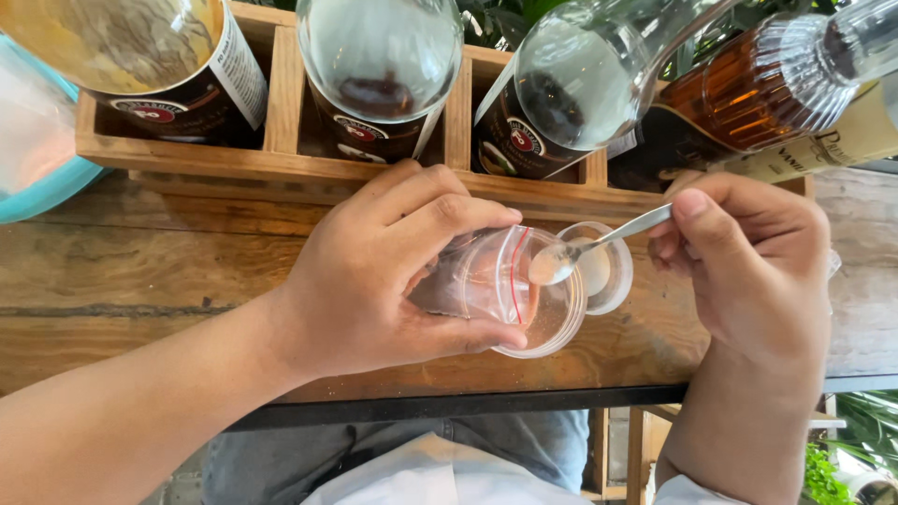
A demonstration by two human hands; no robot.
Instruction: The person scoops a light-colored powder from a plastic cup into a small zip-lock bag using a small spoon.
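My left hand [393, 271] grips a small clear plastic cup [524, 295] with a red line around it, tilted on its side toward the right above the wooden table. My right hand [748, 252] pinches the handle of a metal spoon [580, 252]. The spoon's bowl sits at the cup's open mouth. Just behind the cup stands a small clear plastic container [608, 271] with something whitish inside, partly hidden by the spoon and cup.
A wooden rack [281, 154] along the table's far side holds several glass bottles, some clear, one amber [748, 93]. A teal-rimmed container [37, 159] sits at the far left. The table's dark front edge [468, 404] runs just above my lap.
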